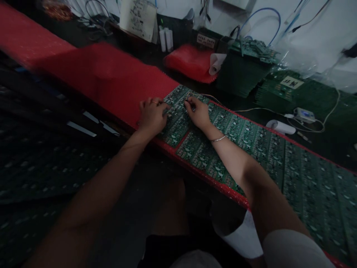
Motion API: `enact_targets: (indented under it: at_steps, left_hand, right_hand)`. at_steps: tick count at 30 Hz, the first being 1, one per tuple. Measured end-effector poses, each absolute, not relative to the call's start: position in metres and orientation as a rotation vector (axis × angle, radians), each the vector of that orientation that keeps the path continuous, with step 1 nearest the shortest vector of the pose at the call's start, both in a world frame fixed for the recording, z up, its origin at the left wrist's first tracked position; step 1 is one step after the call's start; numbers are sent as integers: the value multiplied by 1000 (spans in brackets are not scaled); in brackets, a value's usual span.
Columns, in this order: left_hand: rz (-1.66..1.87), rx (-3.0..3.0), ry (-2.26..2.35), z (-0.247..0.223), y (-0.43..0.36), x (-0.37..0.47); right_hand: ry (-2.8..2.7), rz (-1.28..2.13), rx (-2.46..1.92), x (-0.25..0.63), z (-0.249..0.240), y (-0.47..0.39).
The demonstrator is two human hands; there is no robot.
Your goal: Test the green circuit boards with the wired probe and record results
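Green circuit boards (245, 134) lie in a long row of joined panels on a red bubble-wrap sheet. My left hand (153, 116) rests at the left end of the boards, its fingers bent and apart; a small dark shape shows by its thumb, too dim to name. Just to its right, my right hand (198, 111) is pinched over the boards. Its fingertips close on the end of a thin cable (205, 95), which loops behind the hand. The tip of that cable is hidden by the fingers.
The red bubble wrap (111, 78) runs on to the left. Behind stand stacked boards (237, 70), a labelled stack (279, 91), a small lit meter (304, 114) with cables, and a white roll (280, 126). More boards (41, 160) are at lower left.
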State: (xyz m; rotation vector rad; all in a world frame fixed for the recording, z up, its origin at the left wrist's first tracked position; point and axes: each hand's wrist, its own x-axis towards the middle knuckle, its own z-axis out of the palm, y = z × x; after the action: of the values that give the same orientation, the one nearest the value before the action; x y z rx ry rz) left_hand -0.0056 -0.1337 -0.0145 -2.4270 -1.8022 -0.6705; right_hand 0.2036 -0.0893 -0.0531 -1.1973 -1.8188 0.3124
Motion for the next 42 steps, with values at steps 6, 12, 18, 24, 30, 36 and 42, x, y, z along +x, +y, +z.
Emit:
enact_targets:
  at_steps: [6, 12, 18, 24, 30, 36, 42]
  left_hand:
    - [-507, -2521, -1751, -20, -150, -13]
    - [-443, -2521, -1743, -22, -151, -8]
    - [-386, -2511, -1715, -21, -150, -6]
    - [-448, -2480, -1706, -23, -148, -7]
    - [-1030, -2510, -1761, -25, -141, -8]
    - [-1550, -2642, -1827, -28, -138, -2]
    - [-1764, -2653, -1999, -32, -138, 8]
  right_hand:
    - [-1769, 357, -1232, 203, -54, -85]
    - [-1808, 424, -1256, 222, -41, -91]
    - [-1886, 387, -1262, 247, -38, -121]
    - [-1906, 375, -1225, 248, -44, -127]
    - [-1936, 370, -1213, 248, -45, -125]
    - [-1937, 358, -1181, 248, -47, -125]
    - [-1947, 331, -1193, 248, -47, -125]
